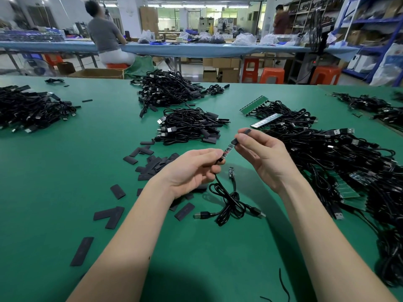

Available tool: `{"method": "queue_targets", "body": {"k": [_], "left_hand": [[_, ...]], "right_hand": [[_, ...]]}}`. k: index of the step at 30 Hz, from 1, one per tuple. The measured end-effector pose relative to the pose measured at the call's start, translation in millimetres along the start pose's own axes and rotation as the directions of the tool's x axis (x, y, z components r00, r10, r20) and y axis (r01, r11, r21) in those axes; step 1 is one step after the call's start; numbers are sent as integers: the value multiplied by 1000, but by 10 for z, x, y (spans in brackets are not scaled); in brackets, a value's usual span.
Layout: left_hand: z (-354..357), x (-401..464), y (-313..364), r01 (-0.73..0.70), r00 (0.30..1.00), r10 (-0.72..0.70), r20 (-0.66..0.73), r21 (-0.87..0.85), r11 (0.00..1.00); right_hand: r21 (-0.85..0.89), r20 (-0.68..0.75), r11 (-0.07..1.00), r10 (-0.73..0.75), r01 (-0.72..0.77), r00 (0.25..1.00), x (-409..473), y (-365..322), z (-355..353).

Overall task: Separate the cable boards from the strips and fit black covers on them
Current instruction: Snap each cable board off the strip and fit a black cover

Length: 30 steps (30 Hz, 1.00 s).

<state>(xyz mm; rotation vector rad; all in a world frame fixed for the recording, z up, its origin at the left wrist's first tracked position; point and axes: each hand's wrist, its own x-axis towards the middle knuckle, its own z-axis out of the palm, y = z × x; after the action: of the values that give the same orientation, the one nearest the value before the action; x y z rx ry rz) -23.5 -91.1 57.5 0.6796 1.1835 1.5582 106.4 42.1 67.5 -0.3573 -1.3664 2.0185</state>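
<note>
My left hand (192, 171) pinches the cable end of a small cable board (228, 149), held tilted above the green table (65, 171). My right hand (261, 153) pinches a black cover (242, 136) whose lower end sits over the board's far tip. The board's black cable (226, 201) hangs down and coils on the table with its USB plug (201, 215). A second bare cable board (231, 172) lies just below my hands. Loose black covers (150, 164) are scattered to the left. Green strips (254, 105) with cables attached lie at the right.
Piles of black cables lie at the centre back (170, 90), mid centre (189, 127), far left (28, 110) and all along the right (349, 166). A person sits at a blue bench (174, 49) beyond the table. Orange stools (272, 75) stand behind.
</note>
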Motion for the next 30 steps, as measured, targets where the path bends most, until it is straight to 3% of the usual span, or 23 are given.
{"method": "queue_targets", "body": {"k": [5,10,18,22,30], "left_hand": [[-37,-59,31,2,994,-12,113,84,996],[-39,-72,44,7,991,-20,134,103,995],[-35,-107,52,-10,989,-10,147,134,991],[-5,-88,37,-30,993,21,119,72,997],[-7,-65,24,-54,996,51,77,47,997]], "right_hand": [[31,133,986,158,-164,978,-28,-95,-124],[-20,159,994,106,-104,982,-41,-114,-103],[-140,293,982,164,-127,942,-93,-179,-149],[-111,269,992,96,-68,958,-83,-119,-76],[-170,284,982,124,-78,951,-75,-98,-54]]}}
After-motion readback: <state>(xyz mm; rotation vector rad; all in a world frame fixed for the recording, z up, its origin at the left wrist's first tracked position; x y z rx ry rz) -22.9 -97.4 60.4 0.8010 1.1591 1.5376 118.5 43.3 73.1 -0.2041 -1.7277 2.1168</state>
